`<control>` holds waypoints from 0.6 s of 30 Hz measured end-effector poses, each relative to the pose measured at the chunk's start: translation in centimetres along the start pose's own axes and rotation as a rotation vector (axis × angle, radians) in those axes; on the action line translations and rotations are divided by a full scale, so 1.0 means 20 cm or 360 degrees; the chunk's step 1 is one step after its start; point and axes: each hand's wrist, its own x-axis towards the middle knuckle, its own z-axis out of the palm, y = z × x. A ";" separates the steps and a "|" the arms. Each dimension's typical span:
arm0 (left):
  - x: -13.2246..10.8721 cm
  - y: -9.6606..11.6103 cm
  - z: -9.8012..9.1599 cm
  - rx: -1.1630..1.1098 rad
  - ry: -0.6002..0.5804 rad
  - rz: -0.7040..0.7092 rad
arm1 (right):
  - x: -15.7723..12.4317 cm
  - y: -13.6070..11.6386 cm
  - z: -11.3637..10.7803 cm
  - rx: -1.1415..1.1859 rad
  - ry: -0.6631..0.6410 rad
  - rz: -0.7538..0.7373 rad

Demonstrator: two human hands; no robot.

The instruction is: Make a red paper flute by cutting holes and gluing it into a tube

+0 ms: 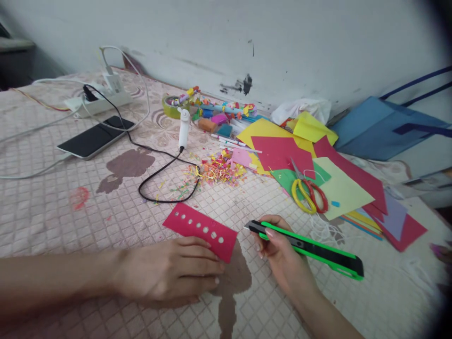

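Note:
A red strip of paper (221,228) with a row of several round holes lies on the quilted cloth. My left hand (173,270) rests flat over the strip's near edge, its fingers stretched out to the right. To the right of the strip, my right hand (282,249) grips a green and black utility knife (321,252) between thumb and fingers. The knife's short blade (247,227) is out and points left, a small gap away from the paper. Part of the strip is hidden under my left fingers.
Beyond the strip are paper scraps (222,167), a small white device (183,129) on a black cable, and clay blocks (207,125). Scissors (307,193) lie on coloured paper sheets (348,188) at right. A phone (95,136) and power strip (102,101) occupy the left; a blue bag (381,127) stands far right.

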 end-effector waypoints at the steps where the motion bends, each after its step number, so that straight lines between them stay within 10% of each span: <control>1: 0.00 0.00 0.00 -0.0024 0.0011 -0.0021 | 0.00 0.00 0.00 -0.0006 -0.0015 0.0001; 15: 0.01 -0.09 -0.01 -0.0036 -0.0016 -0.0038 | 0.01 0.09 0.04 -0.0110 -0.0295 -0.0124; 18: -0.04 -0.20 -0.11 0.0528 0.0321 -0.0500 | 0.02 0.10 0.04 -0.0077 -0.0257 -0.0116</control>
